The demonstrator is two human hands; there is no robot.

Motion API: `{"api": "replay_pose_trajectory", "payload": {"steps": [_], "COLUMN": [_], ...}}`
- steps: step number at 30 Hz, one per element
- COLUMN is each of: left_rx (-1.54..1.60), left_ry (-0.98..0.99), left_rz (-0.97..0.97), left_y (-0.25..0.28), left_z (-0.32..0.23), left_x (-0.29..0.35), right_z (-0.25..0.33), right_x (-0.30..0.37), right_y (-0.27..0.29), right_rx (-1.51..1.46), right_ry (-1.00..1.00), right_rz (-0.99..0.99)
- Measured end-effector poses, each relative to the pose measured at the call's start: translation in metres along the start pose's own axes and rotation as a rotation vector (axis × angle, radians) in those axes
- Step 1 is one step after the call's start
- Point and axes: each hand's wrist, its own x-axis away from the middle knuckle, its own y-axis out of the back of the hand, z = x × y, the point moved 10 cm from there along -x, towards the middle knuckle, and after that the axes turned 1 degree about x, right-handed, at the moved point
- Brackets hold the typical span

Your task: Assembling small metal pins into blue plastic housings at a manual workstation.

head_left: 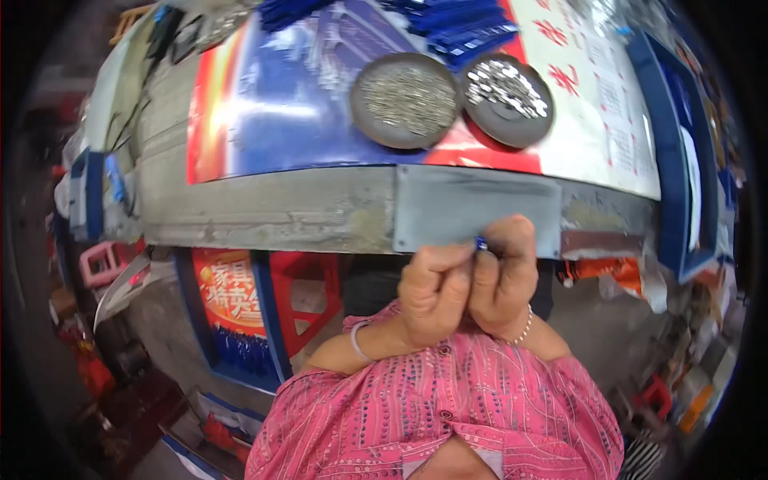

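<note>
My left hand [436,292] and my right hand [506,276] meet in front of my chest, just over the near edge of the workbench. Both are closed, thumbs and fingertips pinched around a small dark blue piece [480,243]; most of it is hidden by the fingers, so its kind cannot be made out. Beneath and beyond the hands, a flat grey metal plate [472,200] lies on the bench edge. Farther off sit two round dark dishes: one dish [362,126] holds many thin metal pins [408,100], the other dish [512,132] small shiny metal pieces [504,86].
Long blue pieces [460,32] are heaped behind the dishes on a printed poster sheet [272,136]. A blue tray [650,80] stands at the right end. Below the bench at left are a blue-edged box [274,320] with blue pieces inside and a red stool [308,264].
</note>
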Motion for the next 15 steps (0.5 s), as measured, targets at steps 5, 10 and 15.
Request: {"api": "replay_pose_trajectory", "payload": {"steps": [5,10,15], "left_rx": [0.053,0.238,0.150], "left_ry": [0.002,0.124,0.063], "left_rz": [0.101,0.110,0.172], "left_y": [-0.014,-0.014,-0.016], "left_z": [0.001,0.012,0.010], "left_x": [0.002,0.012,0.012], "right_z": [-0.025,-0.018,0.002], "right_x": [0.009,-0.004,-0.003], "right_y": [0.000,-0.013,-0.007], "right_rx": [-0.361,-0.439,-0.017], "right_ry": [-0.355,-0.221,0.049], "right_rz": [-0.064,0.151,0.075]}}
